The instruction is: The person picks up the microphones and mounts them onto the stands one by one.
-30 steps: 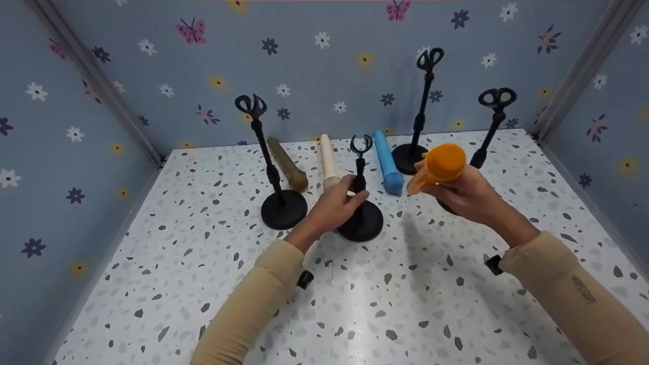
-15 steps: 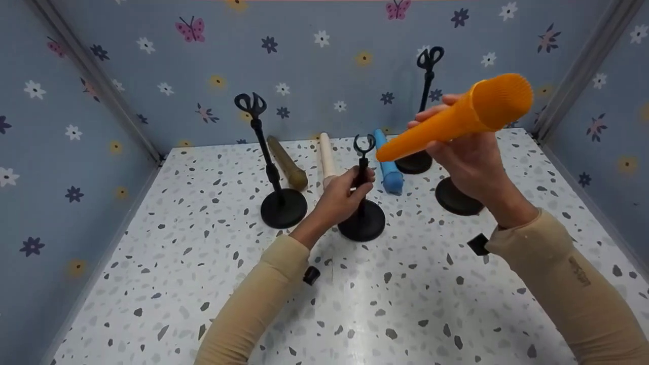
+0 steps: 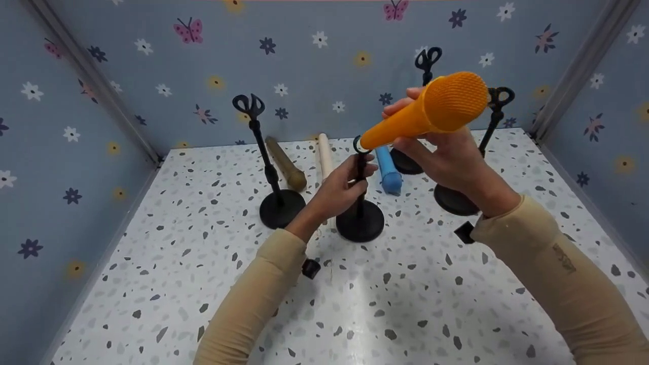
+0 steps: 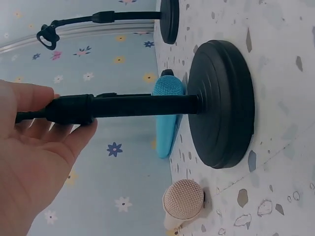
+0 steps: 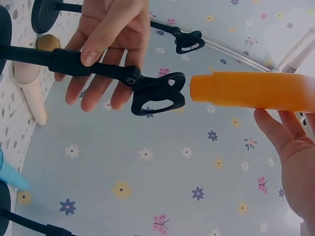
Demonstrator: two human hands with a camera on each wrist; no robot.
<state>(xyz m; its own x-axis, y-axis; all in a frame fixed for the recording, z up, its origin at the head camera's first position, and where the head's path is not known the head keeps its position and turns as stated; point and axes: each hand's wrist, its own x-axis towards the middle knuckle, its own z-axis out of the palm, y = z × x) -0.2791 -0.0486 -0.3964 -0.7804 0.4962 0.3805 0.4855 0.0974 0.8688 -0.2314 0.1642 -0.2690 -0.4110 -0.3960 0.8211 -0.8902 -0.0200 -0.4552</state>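
My left hand (image 3: 338, 191) grips the pole of the middle black microphone stand (image 3: 361, 225), whose round base is down on the tabletop. In the left wrist view, thumb and fingers wrap the collar high on the pole. My right hand (image 3: 454, 159) holds an orange microphone (image 3: 421, 114) by its handle, its ridged head tilted up to the right. The handle's narrow end points at the stand's clip (image 5: 158, 94); a small gap between them shows in the right wrist view.
A brown microphone (image 3: 288, 167), a cream microphone (image 3: 325, 152) and a blue microphone (image 3: 389, 175) lie behind the middle stand. Other black stands rise at left (image 3: 281, 208), back right (image 3: 405, 161) and right (image 3: 456, 202). Flowered walls (image 3: 203, 66) border the speckled table (image 3: 203, 284).
My right hand has raised the orange microphone, turned its handle toward the clip, then brought it left and close to it. My left hand stays on the stand's pole.
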